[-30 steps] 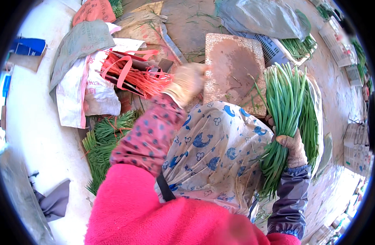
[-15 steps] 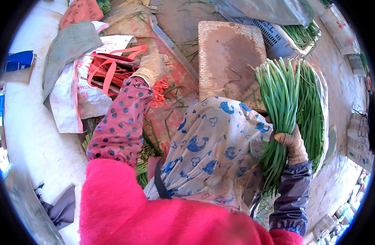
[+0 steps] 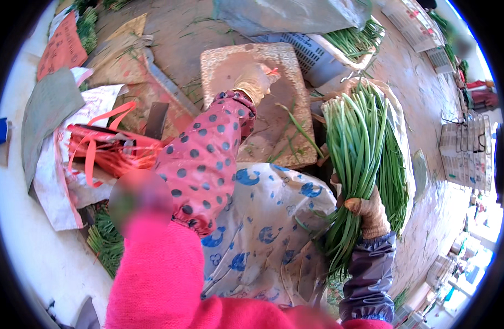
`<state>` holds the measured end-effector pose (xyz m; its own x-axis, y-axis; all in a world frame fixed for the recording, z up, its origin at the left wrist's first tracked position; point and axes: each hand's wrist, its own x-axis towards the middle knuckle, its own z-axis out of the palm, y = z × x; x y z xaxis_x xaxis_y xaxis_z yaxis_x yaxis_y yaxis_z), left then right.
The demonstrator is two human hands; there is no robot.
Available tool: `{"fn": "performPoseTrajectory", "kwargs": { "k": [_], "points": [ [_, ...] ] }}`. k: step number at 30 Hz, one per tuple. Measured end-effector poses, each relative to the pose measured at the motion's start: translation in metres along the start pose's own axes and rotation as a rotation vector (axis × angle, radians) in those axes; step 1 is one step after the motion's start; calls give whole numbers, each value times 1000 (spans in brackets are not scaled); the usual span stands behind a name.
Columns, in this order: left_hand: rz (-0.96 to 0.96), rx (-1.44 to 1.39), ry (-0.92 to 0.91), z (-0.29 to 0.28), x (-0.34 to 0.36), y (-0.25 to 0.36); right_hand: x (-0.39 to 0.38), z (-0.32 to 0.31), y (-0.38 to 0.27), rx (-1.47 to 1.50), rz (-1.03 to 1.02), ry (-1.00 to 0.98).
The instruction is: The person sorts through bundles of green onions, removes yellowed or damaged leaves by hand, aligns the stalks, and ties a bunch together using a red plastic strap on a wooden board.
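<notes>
My right hand, in a tan glove, grips a thick bunch of long green chives around its lower part, the cut ends pointing away from me. Behind it and to its right lie more chives in a pale sack. Over the worn patterned board reaches my left hand, also gloved, fingers closed. A small bit of red strip shows at its fingertips; most of it is hidden. Many red strips lie on a white sack to the left.
A blue-and-white crate holding chives stands beyond the board, partly under a grey plastic sheet. Patterned plastic covers my lap. More green stalks lie at lower left. Several pale crates line the right side.
My left hand has left the red strips and moved right, over the board, with a bit of red at its fingertips. My right hand still grips the chives. The view has shifted.
</notes>
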<state>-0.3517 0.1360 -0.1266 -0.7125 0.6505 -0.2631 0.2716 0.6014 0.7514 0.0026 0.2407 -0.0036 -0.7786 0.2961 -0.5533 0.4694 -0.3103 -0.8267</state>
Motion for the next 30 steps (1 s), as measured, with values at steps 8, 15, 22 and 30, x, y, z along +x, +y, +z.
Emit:
{"fn": "performPoseTrajectory", "kwargs": {
  "k": [8, 15, 22, 30],
  "points": [
    [-119, -682, 331, 46, 14, -36, 10, -6, -2, -17, -2, 17],
    [632, 630, -31, 90, -38, -27, 20, -3, -2, 0, 76, 16],
    [620, 749, -1146, 138, -123, 38, 20, -4, -6, 84, 44, 31],
    [359, -46, 566, 42, -81, -32, 27, -17, 4, -30, 40, -14]
  ]
}}
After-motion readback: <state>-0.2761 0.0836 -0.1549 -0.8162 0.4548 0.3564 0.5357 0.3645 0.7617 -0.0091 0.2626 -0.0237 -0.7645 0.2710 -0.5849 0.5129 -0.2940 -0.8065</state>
